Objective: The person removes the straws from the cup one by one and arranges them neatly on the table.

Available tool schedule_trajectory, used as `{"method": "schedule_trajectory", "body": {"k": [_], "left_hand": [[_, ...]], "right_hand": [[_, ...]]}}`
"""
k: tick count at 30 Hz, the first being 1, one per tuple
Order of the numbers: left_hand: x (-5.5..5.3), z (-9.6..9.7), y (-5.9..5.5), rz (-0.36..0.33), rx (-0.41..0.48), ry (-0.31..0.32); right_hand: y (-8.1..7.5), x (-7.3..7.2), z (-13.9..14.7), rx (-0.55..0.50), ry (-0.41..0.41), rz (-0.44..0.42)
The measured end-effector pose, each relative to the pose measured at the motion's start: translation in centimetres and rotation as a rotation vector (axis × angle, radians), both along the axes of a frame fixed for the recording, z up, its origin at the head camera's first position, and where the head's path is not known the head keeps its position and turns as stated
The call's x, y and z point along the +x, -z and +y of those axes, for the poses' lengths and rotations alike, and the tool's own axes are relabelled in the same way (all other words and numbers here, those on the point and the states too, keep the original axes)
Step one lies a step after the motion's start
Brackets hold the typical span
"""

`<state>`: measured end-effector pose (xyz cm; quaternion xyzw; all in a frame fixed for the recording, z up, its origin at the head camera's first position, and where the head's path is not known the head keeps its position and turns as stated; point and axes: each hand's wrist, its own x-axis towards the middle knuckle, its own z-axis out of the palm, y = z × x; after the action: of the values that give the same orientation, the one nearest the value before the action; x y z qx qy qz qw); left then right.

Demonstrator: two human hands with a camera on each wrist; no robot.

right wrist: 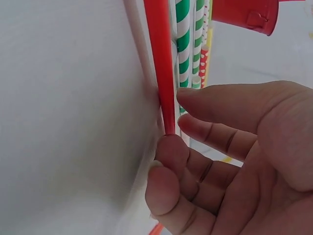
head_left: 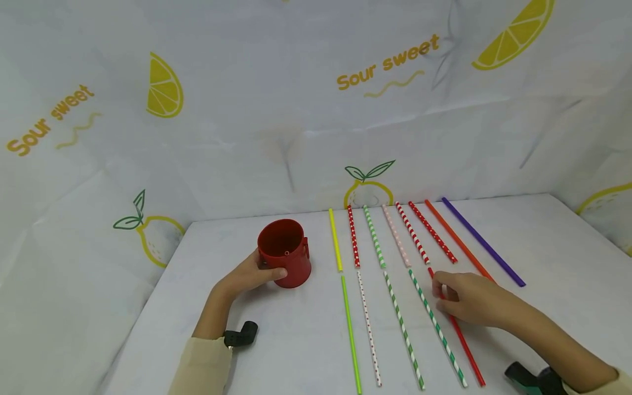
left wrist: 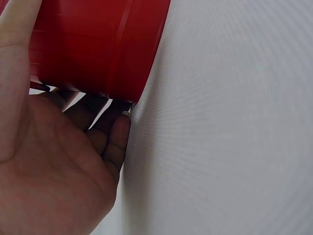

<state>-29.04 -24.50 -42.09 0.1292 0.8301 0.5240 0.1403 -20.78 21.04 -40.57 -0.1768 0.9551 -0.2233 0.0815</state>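
Note:
My left hand (head_left: pixel 254 274) holds a red cup (head_left: pixel 294 269), thumb across its near side; the cup leans slightly on the table. A small ring-shaped end (head_left: pixel 287 253) shows inside it. In the left wrist view the fingers (left wrist: pixel 117 142) reach round the cup (left wrist: pixel 93 49) near its base. My right hand (head_left: pixel 469 299) is over the upper part of a plain red straw (head_left: pixel 466 348), its fingers bent and the thumb apart from them. The right wrist view has the thumb (right wrist: pixel 220 100) beside the red straw (right wrist: pixel 160 54), whose end is hidden behind a fingertip.
Left of the red straw lie green-striped straws (head_left: pixel 436 326), a dotted white straw (head_left: pixel 367 323) and a lime straw (head_left: pixel 350 329). A back row runs from a yellow straw (head_left: pixel 336 241) to an orange straw (head_left: pixel 454 236) and a purple straw (head_left: pixel 484 241). A lemon-print cloth (head_left: pixel 276 137) stands behind.

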Motion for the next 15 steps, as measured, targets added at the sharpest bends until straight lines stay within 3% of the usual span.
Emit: {"method": "schedule_trajectory", "body": {"k": [8, 15], "left_hand": [[0.0, 0.0, 0.0, 0.019, 0.013, 0.019], [0.0, -0.1, 0.0, 0.014, 0.011, 0.017]], "right_hand": [[-0.3, 0.0, -0.2, 0.023, 0.006, -0.014], [-1.1, -0.2, -0.6, 0.033, -0.008, 0.041]]}}
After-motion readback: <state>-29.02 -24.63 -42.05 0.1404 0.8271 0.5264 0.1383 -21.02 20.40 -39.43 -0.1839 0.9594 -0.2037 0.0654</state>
